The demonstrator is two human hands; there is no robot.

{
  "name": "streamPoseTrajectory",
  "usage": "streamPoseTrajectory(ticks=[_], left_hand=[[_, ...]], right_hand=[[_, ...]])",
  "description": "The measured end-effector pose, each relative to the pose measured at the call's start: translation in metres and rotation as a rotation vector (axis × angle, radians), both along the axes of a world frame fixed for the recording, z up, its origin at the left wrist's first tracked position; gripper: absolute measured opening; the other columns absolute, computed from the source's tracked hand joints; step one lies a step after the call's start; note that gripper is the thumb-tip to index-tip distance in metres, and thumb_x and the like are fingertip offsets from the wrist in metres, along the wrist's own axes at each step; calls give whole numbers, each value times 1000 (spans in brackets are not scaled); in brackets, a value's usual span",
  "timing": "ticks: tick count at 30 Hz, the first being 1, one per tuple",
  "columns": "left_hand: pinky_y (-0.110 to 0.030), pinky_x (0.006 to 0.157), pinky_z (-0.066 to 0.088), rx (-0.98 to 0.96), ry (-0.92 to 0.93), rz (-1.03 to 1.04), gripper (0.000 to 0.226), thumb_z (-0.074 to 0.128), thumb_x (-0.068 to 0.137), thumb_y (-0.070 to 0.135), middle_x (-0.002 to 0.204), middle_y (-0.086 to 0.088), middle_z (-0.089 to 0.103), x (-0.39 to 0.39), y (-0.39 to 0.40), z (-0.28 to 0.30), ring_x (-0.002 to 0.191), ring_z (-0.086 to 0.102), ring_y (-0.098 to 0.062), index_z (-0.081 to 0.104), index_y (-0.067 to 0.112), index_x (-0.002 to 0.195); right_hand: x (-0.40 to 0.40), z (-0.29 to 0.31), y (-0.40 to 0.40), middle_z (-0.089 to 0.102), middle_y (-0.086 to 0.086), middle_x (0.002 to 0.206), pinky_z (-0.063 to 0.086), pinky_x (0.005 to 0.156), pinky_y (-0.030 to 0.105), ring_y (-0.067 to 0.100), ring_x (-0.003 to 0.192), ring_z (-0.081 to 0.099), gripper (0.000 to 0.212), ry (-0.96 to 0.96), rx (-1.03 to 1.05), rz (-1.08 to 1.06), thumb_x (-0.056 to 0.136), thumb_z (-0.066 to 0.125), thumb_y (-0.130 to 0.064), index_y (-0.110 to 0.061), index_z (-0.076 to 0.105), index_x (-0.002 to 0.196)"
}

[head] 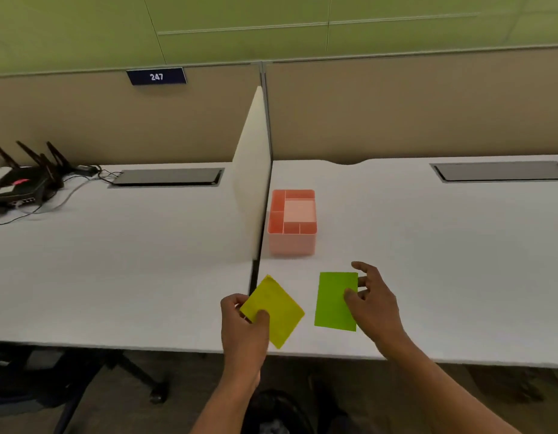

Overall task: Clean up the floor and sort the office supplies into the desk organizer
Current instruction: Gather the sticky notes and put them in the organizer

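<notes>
Hands are pinching light, floppy pads near the desk's front edge: left hand [243, 321] the yellow pad [273, 311], right hand [370, 300] the green pad [334, 300]; edge grips suit the organizer [292, 242].

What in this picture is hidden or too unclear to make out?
- Head view, pink organizer: compartment bottoms hidden by its own walls.
- Floor: mostly covered by the desks and arms.
- Yellow note, green note: any writing too blurred.
- Router: cut off at left edge.
</notes>
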State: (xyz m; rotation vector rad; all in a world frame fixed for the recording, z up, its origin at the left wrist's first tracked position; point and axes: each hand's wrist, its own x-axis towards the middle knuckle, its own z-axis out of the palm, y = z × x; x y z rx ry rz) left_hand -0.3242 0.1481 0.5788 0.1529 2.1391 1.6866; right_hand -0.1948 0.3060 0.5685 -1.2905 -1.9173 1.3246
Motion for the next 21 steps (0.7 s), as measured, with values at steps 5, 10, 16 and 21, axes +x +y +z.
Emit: streamPoseTrajectory(ticks=[5,10,16,21], left_hand=[[-37,58,44,-112,122,124,27,53,76,-3,81,-5,55,-52,109,13,71,54,-27,42,17,91],[-40,67,46,-158,185,216,26,53,75,-4,77,1,50,-113,196,9,73,52,-31,41,10,94],[-34,63,39,-245,124,221,21,49,74,-3,74,2,47,-159,241,-10,69,47,-27,41,11,87],[-31,56,37,-286,-3,209,18,49,77,-1,76,-1,46,-169,254,-26,68,46,-23,40,13,85]], right_hand=[[-55,12,82,62,-5,97,41,57,19,7,72,62,36,8,-10,-23,84,63,-7,-24,51,114],[-116,15,138,58,-13,87,39,56,10,1,71,62,29,68,11,-37,84,64,-8,-22,48,104],[-198,0,165,60,-5,81,45,56,23,14,66,62,21,120,23,-22,84,61,-9,-19,47,96],[-238,-24,160,57,0,77,51,57,40,22,65,58,19,95,78,-11,86,59,-14,-24,43,87]])
